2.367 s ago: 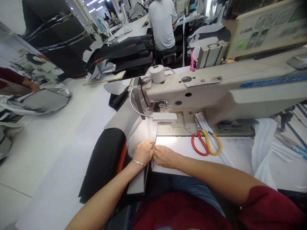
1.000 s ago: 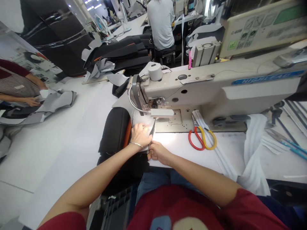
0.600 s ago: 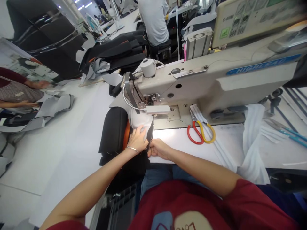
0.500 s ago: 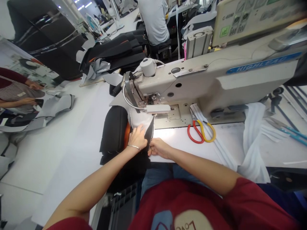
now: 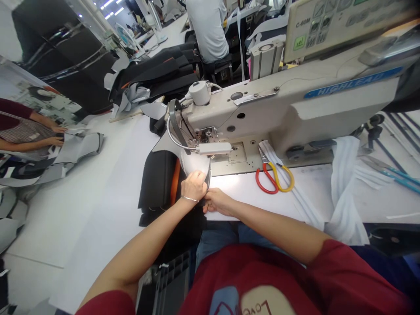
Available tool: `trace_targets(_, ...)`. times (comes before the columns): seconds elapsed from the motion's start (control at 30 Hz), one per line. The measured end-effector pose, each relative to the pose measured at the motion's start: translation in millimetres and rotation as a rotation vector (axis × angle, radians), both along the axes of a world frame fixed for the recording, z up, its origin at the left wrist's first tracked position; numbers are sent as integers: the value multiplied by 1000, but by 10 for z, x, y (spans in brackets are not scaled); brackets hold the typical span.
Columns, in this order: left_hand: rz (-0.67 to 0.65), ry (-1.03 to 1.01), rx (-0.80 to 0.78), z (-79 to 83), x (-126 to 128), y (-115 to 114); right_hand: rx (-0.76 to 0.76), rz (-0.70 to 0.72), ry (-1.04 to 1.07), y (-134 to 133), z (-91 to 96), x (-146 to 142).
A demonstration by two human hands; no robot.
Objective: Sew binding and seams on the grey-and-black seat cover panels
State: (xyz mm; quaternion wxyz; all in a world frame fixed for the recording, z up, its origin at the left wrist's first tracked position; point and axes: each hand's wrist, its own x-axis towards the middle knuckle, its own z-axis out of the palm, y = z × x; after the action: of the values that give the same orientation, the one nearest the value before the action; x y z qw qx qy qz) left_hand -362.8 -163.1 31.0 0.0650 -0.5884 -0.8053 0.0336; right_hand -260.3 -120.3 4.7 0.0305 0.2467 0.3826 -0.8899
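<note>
Left hand (image 5: 193, 186), bracelet (image 5: 190, 199) on the wrist, was bunched over the near edge of a pale fabric piece (image 5: 197, 164); couldn't tell from where I stood if its fingers were clamped on it. Right hand (image 5: 218, 202) was just beside it, thumb and fingers pinched on the piece's dark edge. Piece lay at the table's front, its far end under the lamp bar (image 5: 215, 148) of a sewing machine (image 5: 262, 109). Left of the hands: a folded black bundle (image 5: 158, 179) with an orange strip (image 5: 175, 181). Right: scissors (image 5: 271, 177) with red and yellow handles, then white strips (image 5: 343, 188) trailing off the table (image 5: 108, 210). Farther out, a co-worker (image 5: 19, 127) handled grey pieces (image 5: 82, 146) on the left; a seated person in white (image 5: 208, 33) sat beyond the machine.
</note>
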Motion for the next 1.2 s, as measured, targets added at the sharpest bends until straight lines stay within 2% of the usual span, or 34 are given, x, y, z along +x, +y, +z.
trace_targets(0.23,42,-138,-3,9,5,21,-91,-47,13,-88,48,17)
trace_targets(0.33,69,-170,-41,48,-6,56,-29,23,29,-153,89,51)
trace_targets(0.4,83,-186,-77,54,-19,73,122,87,15,-166,112,92)
trace_targets(0.43,94,-192,-87,46,-28,77,251,116,11,-157,120,117)
trace_targets(0.5,114,-204,-82,14,-50,80,634,170,21,-103,124,167)
trace_targets(0.6,98,-241,-34,-41,-85,76,1348,214,50,39,77,214)
trace_targets(0.63,84,-258,-18,-50,-95,74,1543,215,61,91,47,217)
trace_targets(0.67,73,-275,-3,-52,-104,73,1698,209,78,138,10,215)
trace_targets(0.73,61,-304,18,-41,-116,70,1908,208,134,212,-73,195)
trace_targets(0.83,58,-339,48,-17,-118,59,2073,199,247,258,-185,152)
trace_targets(0.97,37,-360,102,-45,-108,36,2176,219,312,254,-241,105)
trace_targets(1.07,31,-358,96,-82,-99,31,2194,260,320,260,-237,80)
trace_targets(1.2,78,-365,66,-83,-92,56,2139,247,363,303,-246,42)
